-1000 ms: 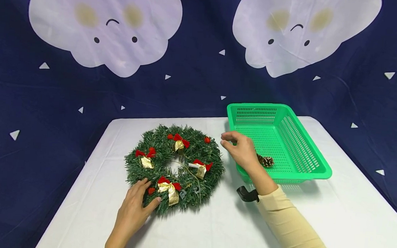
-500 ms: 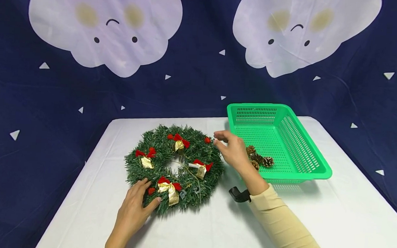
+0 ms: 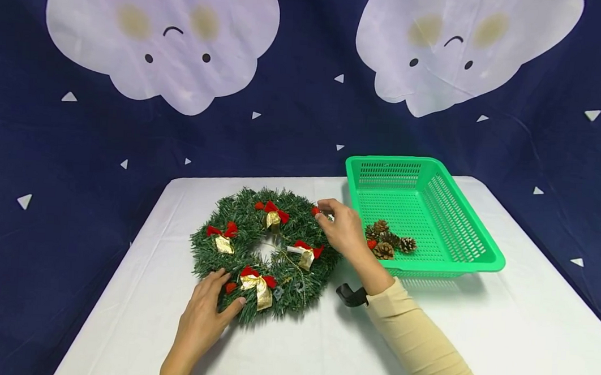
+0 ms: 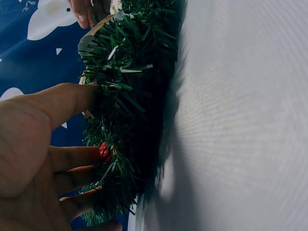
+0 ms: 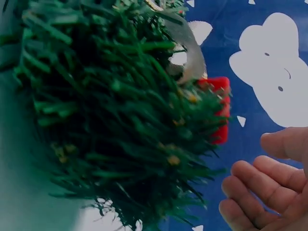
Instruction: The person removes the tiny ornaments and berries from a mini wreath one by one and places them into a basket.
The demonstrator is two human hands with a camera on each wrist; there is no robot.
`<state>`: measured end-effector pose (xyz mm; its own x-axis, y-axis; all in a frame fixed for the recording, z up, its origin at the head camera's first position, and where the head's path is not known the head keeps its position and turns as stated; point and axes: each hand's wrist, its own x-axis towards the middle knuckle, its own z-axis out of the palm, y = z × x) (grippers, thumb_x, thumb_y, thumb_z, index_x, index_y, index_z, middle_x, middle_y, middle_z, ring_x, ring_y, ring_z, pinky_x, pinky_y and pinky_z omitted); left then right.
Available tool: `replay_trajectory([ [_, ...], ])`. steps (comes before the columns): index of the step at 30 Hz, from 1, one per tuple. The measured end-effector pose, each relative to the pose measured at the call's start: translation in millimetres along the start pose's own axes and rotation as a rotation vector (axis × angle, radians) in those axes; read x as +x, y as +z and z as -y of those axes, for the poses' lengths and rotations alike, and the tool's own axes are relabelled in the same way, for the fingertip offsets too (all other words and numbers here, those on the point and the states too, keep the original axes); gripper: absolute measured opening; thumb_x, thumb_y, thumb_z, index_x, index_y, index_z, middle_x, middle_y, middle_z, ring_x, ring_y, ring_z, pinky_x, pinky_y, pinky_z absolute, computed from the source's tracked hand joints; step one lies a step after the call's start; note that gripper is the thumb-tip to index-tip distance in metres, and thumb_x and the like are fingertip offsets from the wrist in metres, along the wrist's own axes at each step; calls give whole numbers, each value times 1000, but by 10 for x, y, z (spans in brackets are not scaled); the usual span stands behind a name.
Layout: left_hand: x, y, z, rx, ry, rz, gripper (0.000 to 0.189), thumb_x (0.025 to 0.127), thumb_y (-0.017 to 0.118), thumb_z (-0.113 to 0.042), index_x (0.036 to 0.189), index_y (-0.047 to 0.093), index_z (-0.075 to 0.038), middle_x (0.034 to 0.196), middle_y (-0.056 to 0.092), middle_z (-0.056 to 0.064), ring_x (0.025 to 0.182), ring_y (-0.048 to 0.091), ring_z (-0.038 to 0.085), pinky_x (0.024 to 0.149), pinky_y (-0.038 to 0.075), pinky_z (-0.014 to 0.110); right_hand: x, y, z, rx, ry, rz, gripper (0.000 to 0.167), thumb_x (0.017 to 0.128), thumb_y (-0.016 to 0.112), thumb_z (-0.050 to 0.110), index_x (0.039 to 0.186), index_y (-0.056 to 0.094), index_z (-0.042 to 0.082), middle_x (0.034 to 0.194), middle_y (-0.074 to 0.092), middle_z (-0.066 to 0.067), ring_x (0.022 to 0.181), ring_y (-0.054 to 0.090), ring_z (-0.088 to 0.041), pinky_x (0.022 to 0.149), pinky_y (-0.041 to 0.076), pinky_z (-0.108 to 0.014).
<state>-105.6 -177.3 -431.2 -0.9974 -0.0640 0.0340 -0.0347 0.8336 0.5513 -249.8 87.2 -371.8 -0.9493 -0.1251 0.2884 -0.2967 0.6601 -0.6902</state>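
Observation:
A green Christmas wreath (image 3: pixel 290 292) lies on the white-covered table, decorated with red-and-gold bows (image 3: pixel 257 284) and small red berries (image 3: pixel 230 287). My left hand (image 3: pixel 204 310) rests at its near left edge, and the left wrist view has the thumb and spread fingers touching the greenery beside a red berry (image 4: pixel 105 151). Over the wreath's right side is my right hand (image 3: pixel 343 226), thumb and fingertips close to a red berry (image 3: pixel 315 210). From the right wrist, that hand (image 5: pixel 269 192) shows loosely bent fingers with nothing between them, next to a red bow (image 5: pixel 222 110).
A green plastic basket (image 3: pixel 472 267) stands right of the wreath. Several pine cones (image 3: pixel 385 250) and a red berry (image 3: pixel 372 244) lie in its near left corner. Behind the table hangs a dark blue cloth (image 3: pixel 306 86) printed with white clouds.
My right hand has moved left from over the basket to the wreath's right side, uncovering the pine cones. The left hand has stayed on the wreath.

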Motion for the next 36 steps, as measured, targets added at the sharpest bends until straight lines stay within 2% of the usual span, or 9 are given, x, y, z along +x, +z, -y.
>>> replay_trajectory([
  [11,7,5,-2,0,-10,17,69,86,64,-45,141,43,-9,153,31,11,143,23,35,108,30,62,-5,189,-12,4,86,-50,39,91,61,22,128,57,8,124,63,-13,113,59,-32,94,48,-47],
  [23,-8,-9,-2,-2,23,-21,68,86,65,-43,140,44,-7,152,35,11,141,26,35,108,31,60,138,336,-163,80,165,-165,39,92,59,20,129,56,8,125,63,-11,117,57,-32,96,46,-49],
  [30,-1,-9,1,-5,21,-22,68,86,66,-43,140,45,-8,152,35,11,141,26,35,108,31,61,211,397,-232,64,117,-236,30,89,61,17,118,65,10,114,69,-10,107,62,-31,89,49,-47],
  [36,-4,-8,-1,-7,12,-14,68,86,66,-42,140,44,-8,152,35,11,142,25,35,108,31,61,245,451,-285,10,87,-243,25,87,63,15,111,68,10,106,71,-11,99,65,-32,84,50,-46],
])
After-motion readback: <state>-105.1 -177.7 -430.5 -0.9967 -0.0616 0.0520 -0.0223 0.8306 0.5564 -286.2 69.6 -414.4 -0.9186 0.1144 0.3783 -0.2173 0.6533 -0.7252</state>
